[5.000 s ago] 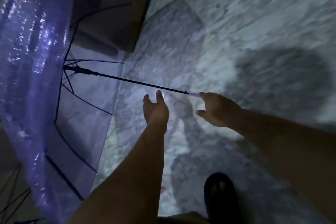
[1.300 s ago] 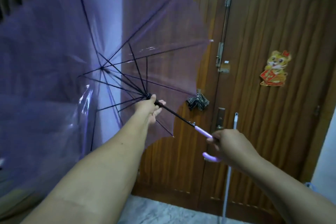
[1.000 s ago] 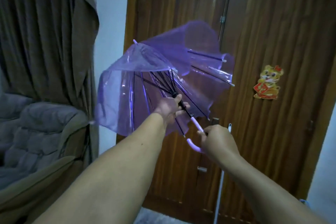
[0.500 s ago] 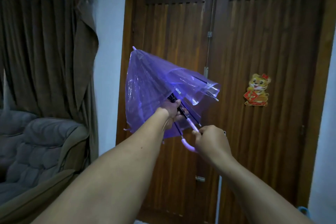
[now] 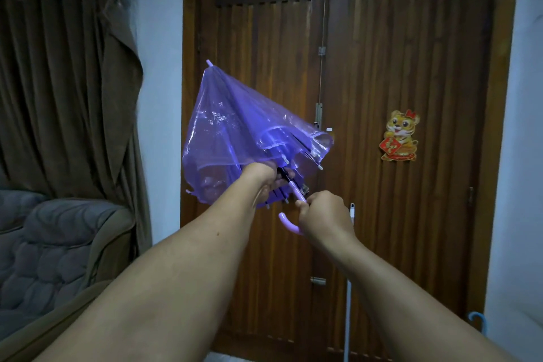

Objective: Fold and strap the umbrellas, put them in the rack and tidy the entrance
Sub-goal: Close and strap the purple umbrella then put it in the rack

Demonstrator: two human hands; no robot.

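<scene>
**Inspector A:** Head view, entrance area. Item under handling: one translucent purple umbrella (image 5: 235, 132), canopy collapsed most of the way and bunched loosely, ferrule tip pointing up and left. It is held in the air in front of the wooden double door (image 5: 382, 156), centre of frame.

**Inspector B:** Condition of the hands?

**Inspector A:** Left hand (image 5: 264, 178) has its fingers curled round the shaft, up under the canopy edge among the rib ends. Right hand (image 5: 321, 214) is closed round the lilac crook handle (image 5: 286, 222), whose hooked end shows just left of the fist. Both hands are close together, nearly touching.

**Inspector B:** Strap fastened?

**Inspector A:** Cannot tell; no strap is discernible. Rib tips stand apart from one another at the canopy's lower right.

**Inspector B:** Surroundings?

**Inspector A:** Tiger sticker (image 5: 399, 136) on the right door leaf. White pole (image 5: 349, 273) leaning upright against the door, below the right hand. Blue curved handle (image 5: 477, 320) at the lower right by the wall; what it belongs to is out of frame. Brown curtain (image 5: 64, 82) far left, grey quilted armchair (image 5: 53, 244) beneath it.
</scene>
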